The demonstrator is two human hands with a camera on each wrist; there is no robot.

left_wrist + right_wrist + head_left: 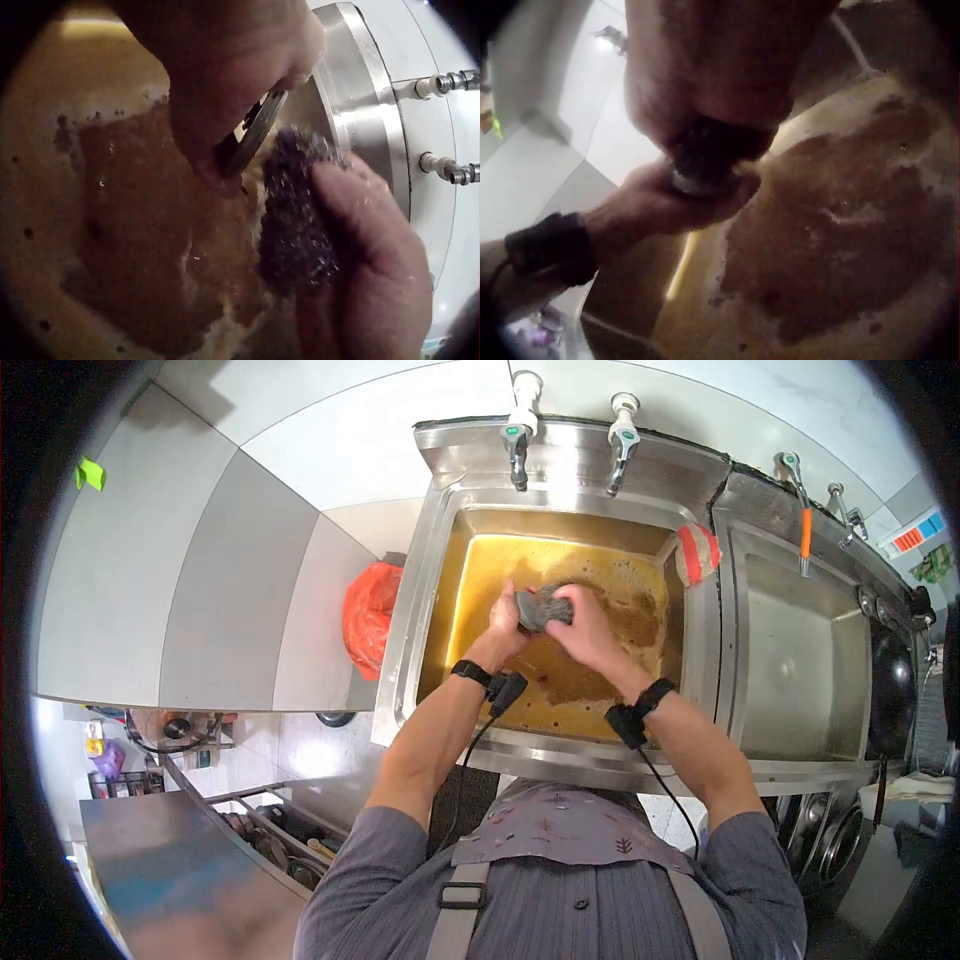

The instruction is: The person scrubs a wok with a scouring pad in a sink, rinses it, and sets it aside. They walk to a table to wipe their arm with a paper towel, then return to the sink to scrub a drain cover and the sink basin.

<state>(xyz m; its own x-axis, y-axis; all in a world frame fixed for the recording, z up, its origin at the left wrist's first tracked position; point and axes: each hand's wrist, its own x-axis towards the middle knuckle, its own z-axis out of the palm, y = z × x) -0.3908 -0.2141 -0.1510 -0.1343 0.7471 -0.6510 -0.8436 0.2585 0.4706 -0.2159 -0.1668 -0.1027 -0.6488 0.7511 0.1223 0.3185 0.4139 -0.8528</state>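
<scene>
Over the basin's murky water, my left hand [506,618] grips a small grey piece with a rounded outline [528,611]. In the left wrist view its thin metallic edge [257,136] shows under the fingers; most of it is hidden, so I cannot tell its kind. My right hand [590,632] holds a dark steel-wool scrubber [298,217], thumb bent over its wet, curly mesh. The two hands are close together, and the scrubber overlaps the grey piece in the head view. Seen from the right wrist, the left hand [664,199] lies just beneath the scrubber.
Yellow-brown water with foam and dark patches fills the steel sink [408,650]. Two taps [517,455] stand at its back. A red-and-white striped object [697,553] rests on the right rim. Beyond it is a second basin [800,660]; a red bag [368,622] sits left.
</scene>
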